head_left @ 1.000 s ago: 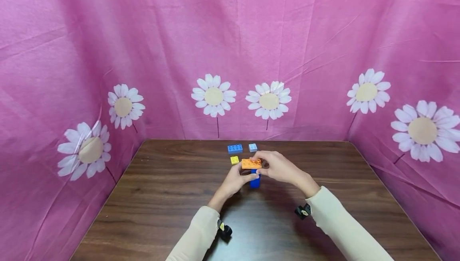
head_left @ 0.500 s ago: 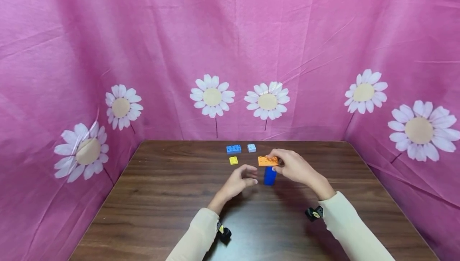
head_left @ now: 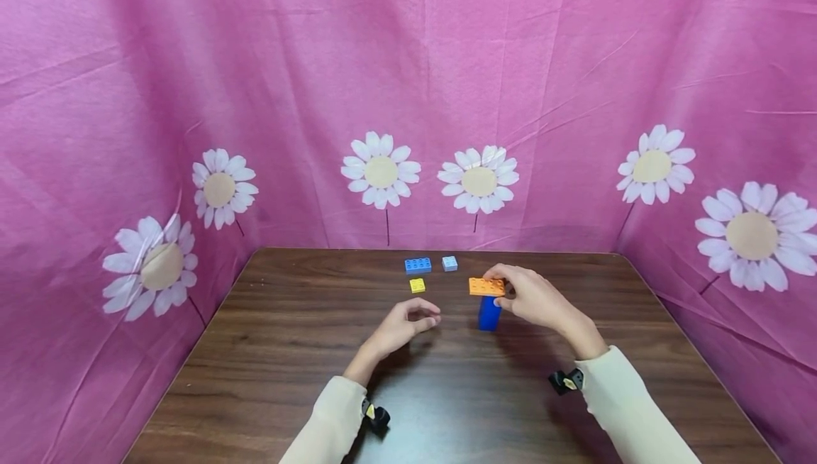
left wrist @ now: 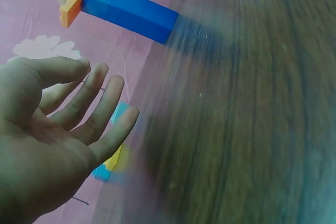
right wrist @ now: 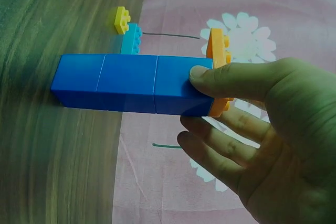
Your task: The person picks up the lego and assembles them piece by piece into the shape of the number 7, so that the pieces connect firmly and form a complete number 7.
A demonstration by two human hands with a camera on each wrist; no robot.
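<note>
A dark blue tower (right wrist: 128,82) of 3 stacked toy bricks stands upright on the table, capped by a flat orange brick (head_left: 481,286) that juts out to the left. My right hand (head_left: 539,299) grips the tower's top from the right, its thumb (right wrist: 202,77) on the uppermost blue brick just under the orange one. Left of the tower, my left hand (head_left: 403,326) hovers over the table with relaxed, slightly bent fingers (left wrist: 113,95) and holds nothing. The yellow brick (head_left: 417,285) lies nearest beyond it.
Behind the yellow brick, a blue eight-stud brick (head_left: 418,265) and a small light blue brick (head_left: 449,263) lie near the back edge of the wooden table (head_left: 287,350). A pink curtain (head_left: 306,95) with printed daisies closes off the back and sides.
The left hand has let go of the tower and drawn away to the left. The right hand has shifted rightward along with the tower and its orange top.
</note>
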